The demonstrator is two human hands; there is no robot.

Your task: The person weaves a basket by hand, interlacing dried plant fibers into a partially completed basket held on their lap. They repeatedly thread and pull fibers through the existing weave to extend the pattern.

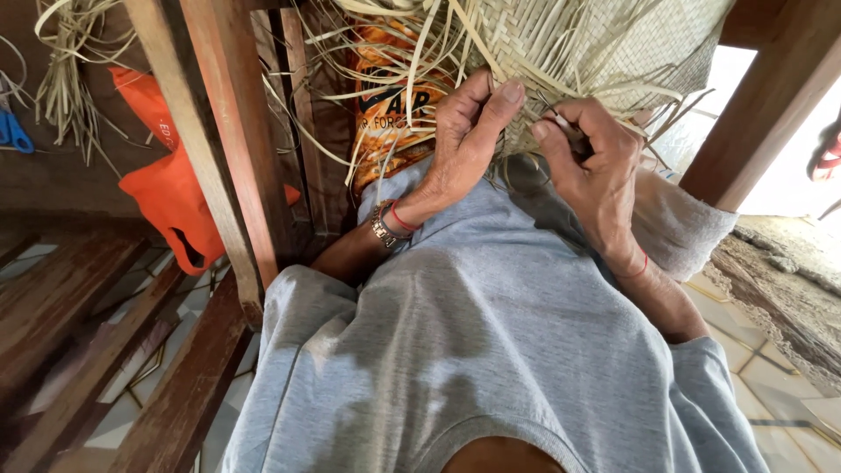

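Observation:
A pale woven mat (604, 44) of flat straw strips hangs in front of me at the top of the view, with loose strip ends spilling from its lower edge. My left hand (464, 131) pinches the mat's lower edge between thumb and fingers. A metal watch and a red thread sit on that wrist. My right hand (591, 162) is closed on a thin metal tool (556, 116) whose tip pokes into the weave right beside my left thumb. A red thread circles the right wrist too. My grey shirt fills the lower middle.
A slanted wooden post (210, 149) stands to the left. An orange bag (171, 197) hangs behind it. An orange printed sack (394, 114) sits behind the mat. Loose straw (66, 79) hangs at top left. Wooden planks and tiled floor (762, 368) lie below.

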